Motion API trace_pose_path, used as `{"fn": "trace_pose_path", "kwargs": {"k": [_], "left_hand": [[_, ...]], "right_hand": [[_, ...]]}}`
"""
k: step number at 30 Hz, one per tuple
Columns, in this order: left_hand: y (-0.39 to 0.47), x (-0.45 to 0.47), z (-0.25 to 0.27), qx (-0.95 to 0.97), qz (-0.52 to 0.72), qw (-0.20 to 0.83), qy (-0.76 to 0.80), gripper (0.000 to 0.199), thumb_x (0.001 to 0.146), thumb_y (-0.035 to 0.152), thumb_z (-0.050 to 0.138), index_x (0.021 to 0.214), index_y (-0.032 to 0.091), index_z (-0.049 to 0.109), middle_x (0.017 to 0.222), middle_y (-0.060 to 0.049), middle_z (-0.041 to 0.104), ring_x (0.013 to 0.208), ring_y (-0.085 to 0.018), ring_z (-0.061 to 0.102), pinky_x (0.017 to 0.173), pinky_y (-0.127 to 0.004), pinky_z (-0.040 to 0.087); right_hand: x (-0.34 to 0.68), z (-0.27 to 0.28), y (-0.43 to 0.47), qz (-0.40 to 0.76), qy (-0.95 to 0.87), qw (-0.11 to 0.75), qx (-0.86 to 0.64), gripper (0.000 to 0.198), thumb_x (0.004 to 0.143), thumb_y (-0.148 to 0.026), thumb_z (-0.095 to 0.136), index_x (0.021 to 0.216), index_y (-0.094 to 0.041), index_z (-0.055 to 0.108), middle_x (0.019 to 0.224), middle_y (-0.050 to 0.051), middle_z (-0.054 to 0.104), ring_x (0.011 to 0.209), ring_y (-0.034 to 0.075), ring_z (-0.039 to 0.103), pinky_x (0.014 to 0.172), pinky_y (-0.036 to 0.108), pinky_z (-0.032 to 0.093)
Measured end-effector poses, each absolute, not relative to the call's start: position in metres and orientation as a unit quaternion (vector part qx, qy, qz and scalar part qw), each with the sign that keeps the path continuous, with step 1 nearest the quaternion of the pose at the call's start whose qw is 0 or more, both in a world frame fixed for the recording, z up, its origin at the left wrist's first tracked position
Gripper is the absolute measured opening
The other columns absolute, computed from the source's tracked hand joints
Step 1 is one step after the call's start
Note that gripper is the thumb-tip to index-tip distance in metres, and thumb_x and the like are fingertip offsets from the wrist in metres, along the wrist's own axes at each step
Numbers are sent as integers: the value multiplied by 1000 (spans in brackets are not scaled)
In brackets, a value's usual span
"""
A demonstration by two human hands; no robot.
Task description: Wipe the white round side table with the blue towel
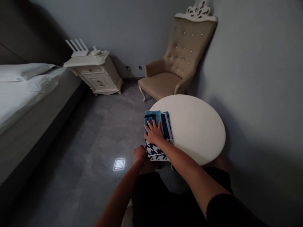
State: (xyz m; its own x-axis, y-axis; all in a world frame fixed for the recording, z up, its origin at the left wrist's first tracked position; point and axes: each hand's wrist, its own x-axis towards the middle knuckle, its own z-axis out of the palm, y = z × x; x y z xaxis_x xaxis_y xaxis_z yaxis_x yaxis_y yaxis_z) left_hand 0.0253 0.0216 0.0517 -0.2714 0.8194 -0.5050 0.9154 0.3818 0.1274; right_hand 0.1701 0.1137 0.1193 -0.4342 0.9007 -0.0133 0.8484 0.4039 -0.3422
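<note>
A folded towel point(167, 129) in blue, navy and white, with a houndstooth pattern on its near part, lies at the left edge of the round white table point(196, 126). My right hand point(154, 133) presses flat on its blue part, fingers spread. Beside the towel's near left edge, just off the tabletop, my left hand point(139, 154) is closed with curled fingers. Whether it pinches the towel's edge is hidden from this angle.
Behind the table stands a tan tufted armchair point(163, 83). A white nightstand point(104, 77) carries a router point(80, 52) and a small white device point(96, 51). The bed point(35, 91) is at left. A lit square pattern point(119, 164) shows on the grey floor.
</note>
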Motion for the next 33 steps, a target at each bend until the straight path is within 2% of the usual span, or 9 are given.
{"fn": "trace_pose_path", "kwargs": {"k": [2, 5, 12, 15, 18, 21, 26, 33], "left_hand": [[20, 28, 53, 540, -85, 247, 800, 46, 114, 41, 44, 127, 16, 80, 130, -24, 83, 128, -35, 79, 103, -40, 59], [16, 30, 52, 537, -70, 240, 806, 48, 113, 41, 43, 125, 16, 82, 130, -25, 83, 128, -35, 79, 103, -40, 59], [10, 21, 43, 548, -50, 246, 798, 50, 113, 44, 43, 130, 16, 80, 133, -23, 82, 130, -36, 78, 105, -41, 57], [13, 16, 39, 546, -45, 256, 796, 51, 113, 46, 43, 131, 16, 81, 134, -23, 82, 131, -35, 78, 106, -41, 57], [18, 14, 33, 544, -37, 261, 797, 52, 113, 47, 43, 129, 16, 81, 133, -23, 83, 130, -36, 78, 106, -41, 58], [24, 16, 28, 541, -34, 265, 797, 52, 113, 48, 43, 129, 16, 82, 133, -24, 82, 130, -37, 78, 107, -43, 58], [34, 21, 22, 543, -29, 268, 795, 55, 112, 48, 42, 129, 14, 82, 131, -26, 83, 128, -38, 79, 104, -44, 59], [32, 17, 22, 542, -47, 258, 798, 56, 112, 50, 41, 124, 13, 81, 130, -28, 82, 127, -41, 79, 101, -45, 61]], "right_hand": [[187, 123, 102, 152, -832, 83, -527, 74, 111, -53, 51, 179, -24, 44, 192, 6, 23, 179, 42, 9, 141, 77, 1], [235, 124, 77, 139, -827, 74, -540, 73, 112, -54, 49, 180, -26, 44, 191, 6, 25, 179, 41, 11, 141, 76, 3], [443, 112, 3, 75, -761, -14, -644, 71, 110, -53, 42, 179, -35, 45, 191, 1, 25, 180, 36, 13, 143, 72, 7], [519, 104, -25, 43, -690, -42, -722, 76, 108, -48, 35, 182, -31, 42, 191, 5, 22, 180, 36, 11, 141, 75, 13], [546, 99, -44, 16, -630, -41, -775, 81, 106, -44, 31, 184, -24, 35, 192, 11, 19, 179, 39, 13, 138, 79, 19], [521, 98, -50, 14, -626, -36, -779, 80, 107, -46, 29, 184, -24, 36, 192, 11, 21, 179, 44, 12, 137, 83, 15], [414, 106, -35, 56, -703, -34, -709, 77, 110, -51, 36, 181, -20, 43, 192, 9, 18, 178, 49, 7, 139, 82, 7], [239, 116, 3, 133, -805, 70, -573, 77, 114, -56, 48, 181, -19, 41, 192, 11, 20, 178, 48, 5, 140, 80, 4]]}}
